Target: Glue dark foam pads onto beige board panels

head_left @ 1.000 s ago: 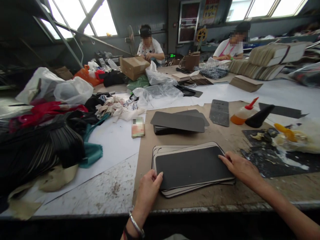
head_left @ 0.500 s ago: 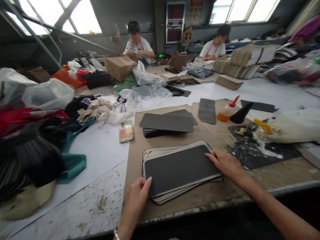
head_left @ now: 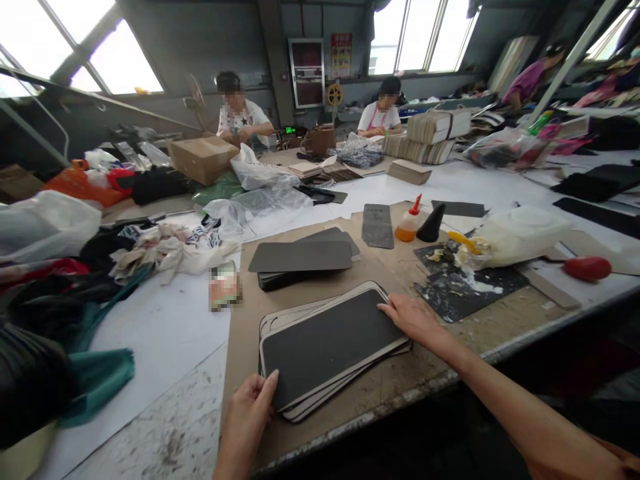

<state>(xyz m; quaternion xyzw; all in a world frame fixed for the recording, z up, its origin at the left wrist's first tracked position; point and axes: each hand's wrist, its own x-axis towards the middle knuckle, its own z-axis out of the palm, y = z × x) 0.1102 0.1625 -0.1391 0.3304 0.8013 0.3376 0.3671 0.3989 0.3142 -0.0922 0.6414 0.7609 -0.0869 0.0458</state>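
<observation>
A dark rounded panel with a pale border (head_left: 330,343) tops a fanned stack of similar panels on brown paper (head_left: 240,340). At its near left corner, my left hand (head_left: 250,407) grips the edge, thumb on top and fingers curled beneath. The far right corner is pinched by my right hand (head_left: 407,317), its thumb and fingertips on the edge. Just behind lies a second stack of plain dark panels (head_left: 303,257). The undersides of both hands' grips are partly hidden.
Behind stand a glue bottle with red tip (head_left: 407,223) and a black cone (head_left: 431,225). A messy glue board (head_left: 465,293) and plastic bag (head_left: 525,233) lie right. Cloth scraps (head_left: 160,250) pile up left. Several people sit or stand farther back.
The view has turned to the right, so the table's contents appear shifted left and a red object shows at right. Both hands keep their places on the top panel.
</observation>
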